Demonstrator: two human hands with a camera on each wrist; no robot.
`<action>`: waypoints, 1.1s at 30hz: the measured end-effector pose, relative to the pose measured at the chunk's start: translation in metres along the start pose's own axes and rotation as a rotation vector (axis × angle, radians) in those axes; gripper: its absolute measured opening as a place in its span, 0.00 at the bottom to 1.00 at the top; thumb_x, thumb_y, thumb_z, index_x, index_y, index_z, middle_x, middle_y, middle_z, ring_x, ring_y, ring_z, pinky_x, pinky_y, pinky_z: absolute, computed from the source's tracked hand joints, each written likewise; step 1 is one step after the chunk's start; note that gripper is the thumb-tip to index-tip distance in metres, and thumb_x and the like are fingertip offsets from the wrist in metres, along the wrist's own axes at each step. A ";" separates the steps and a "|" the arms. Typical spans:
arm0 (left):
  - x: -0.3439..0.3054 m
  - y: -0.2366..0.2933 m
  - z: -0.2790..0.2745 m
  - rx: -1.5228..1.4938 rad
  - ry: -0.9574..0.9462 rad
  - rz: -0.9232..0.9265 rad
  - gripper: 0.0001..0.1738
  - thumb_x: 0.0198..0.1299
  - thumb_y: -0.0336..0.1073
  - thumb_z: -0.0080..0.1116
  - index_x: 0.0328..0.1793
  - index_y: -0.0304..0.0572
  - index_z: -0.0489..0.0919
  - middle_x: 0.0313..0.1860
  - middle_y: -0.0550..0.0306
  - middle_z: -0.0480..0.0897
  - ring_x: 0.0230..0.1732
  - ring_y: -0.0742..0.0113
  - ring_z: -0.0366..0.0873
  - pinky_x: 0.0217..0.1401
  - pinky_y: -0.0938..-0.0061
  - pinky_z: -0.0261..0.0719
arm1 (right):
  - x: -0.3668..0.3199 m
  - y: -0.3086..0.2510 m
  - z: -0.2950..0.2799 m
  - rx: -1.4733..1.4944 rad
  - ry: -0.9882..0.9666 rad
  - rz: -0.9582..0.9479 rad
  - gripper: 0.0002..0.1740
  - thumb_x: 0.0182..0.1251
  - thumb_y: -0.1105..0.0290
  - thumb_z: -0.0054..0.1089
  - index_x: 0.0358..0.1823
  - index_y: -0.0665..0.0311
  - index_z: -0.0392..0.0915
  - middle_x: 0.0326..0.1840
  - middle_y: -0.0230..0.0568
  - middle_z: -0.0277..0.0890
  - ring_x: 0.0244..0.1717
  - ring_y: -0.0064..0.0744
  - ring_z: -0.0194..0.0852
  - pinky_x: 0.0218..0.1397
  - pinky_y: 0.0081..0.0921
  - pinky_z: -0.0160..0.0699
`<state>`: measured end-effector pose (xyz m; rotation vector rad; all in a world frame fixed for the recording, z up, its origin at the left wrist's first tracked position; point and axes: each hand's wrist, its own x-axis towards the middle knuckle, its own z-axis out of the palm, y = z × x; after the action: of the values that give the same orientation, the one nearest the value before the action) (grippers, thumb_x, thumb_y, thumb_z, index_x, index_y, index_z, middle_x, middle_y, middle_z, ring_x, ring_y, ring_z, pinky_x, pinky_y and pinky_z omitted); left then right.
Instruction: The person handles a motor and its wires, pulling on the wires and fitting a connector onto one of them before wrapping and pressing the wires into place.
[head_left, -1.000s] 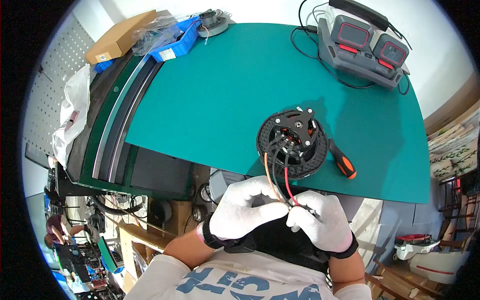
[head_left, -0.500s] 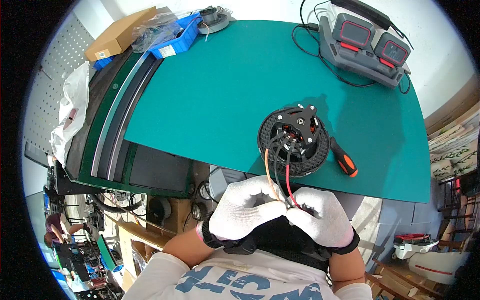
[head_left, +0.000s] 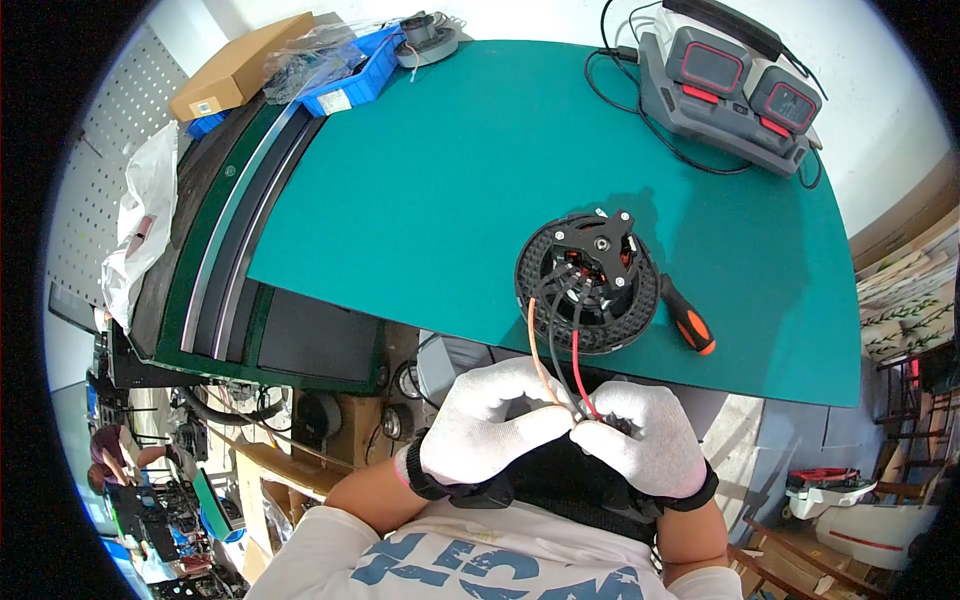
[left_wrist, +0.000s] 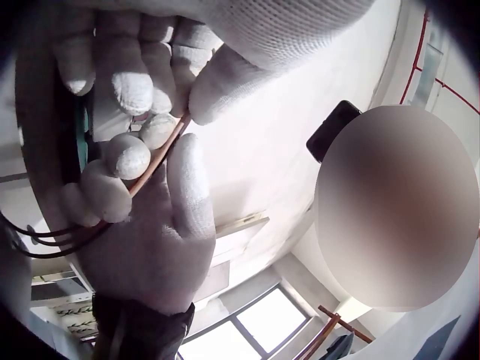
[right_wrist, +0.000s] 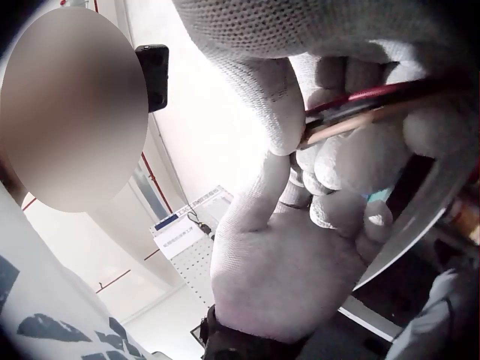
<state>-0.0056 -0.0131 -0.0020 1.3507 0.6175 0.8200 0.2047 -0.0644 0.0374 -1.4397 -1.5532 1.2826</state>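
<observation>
In the head view a round black motor-like part [head_left: 590, 280] lies near the front edge of the green mat, its cables running toward the body: an orange wire [head_left: 536, 345], a red wire [head_left: 577, 362] and a black one between them. The white-gloved left hand [head_left: 490, 418] and right hand [head_left: 645, 437] meet fingertip to fingertip beyond the mat's edge. Both pinch the wires' free ends between thumb and fingers. The right wrist view shows the red wire [right_wrist: 360, 97] and the orange wire [right_wrist: 352, 126] side by side under the right thumb. The wire tips are hidden by the gloves.
An orange-black screwdriver [head_left: 688, 318] lies right of the round part on the green mat [head_left: 430, 200]. A grey charger with two batteries [head_left: 725, 95] stands at the back right. At the back left are a blue bin [head_left: 355, 80], a cardboard box [head_left: 240, 68] and a grey round part [head_left: 427, 45].
Over the last second the right hand's fingers have drawn closer around the wires, and the two hands' fingertips meet. The round part shows only a slight shift in the head view.
</observation>
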 end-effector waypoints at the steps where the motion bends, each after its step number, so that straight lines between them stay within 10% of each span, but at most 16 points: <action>1: 0.000 0.003 0.000 0.000 -0.001 0.001 0.07 0.67 0.28 0.68 0.48 0.35 0.83 0.43 0.55 0.86 0.43 0.71 0.85 0.50 0.74 0.81 | 0.000 0.002 0.001 0.000 0.001 0.000 0.11 0.66 0.69 0.68 0.43 0.72 0.85 0.30 0.46 0.81 0.28 0.30 0.79 0.34 0.28 0.75; 25: -0.017 0.023 -0.004 -0.226 -0.047 -0.261 0.10 0.69 0.31 0.64 0.50 0.31 0.82 0.45 0.50 0.85 0.45 0.62 0.85 0.53 0.66 0.82 | -0.043 0.007 0.001 0.011 0.148 -0.192 0.13 0.63 0.71 0.68 0.48 0.66 0.86 0.32 0.47 0.82 0.29 0.42 0.82 0.35 0.31 0.79; 33: -0.007 0.025 -0.008 0.142 -0.217 0.006 0.15 0.67 0.28 0.66 0.58 0.34 0.83 0.47 0.51 0.86 0.51 0.62 0.85 0.58 0.66 0.81 | -0.030 -0.001 0.013 0.011 0.076 -0.310 0.13 0.62 0.74 0.72 0.48 0.65 0.85 0.34 0.49 0.84 0.33 0.52 0.84 0.35 0.37 0.81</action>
<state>-0.0197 -0.0132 0.0211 1.5475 0.5084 0.6327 0.1982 -0.0958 0.0386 -1.1703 -1.6394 1.0391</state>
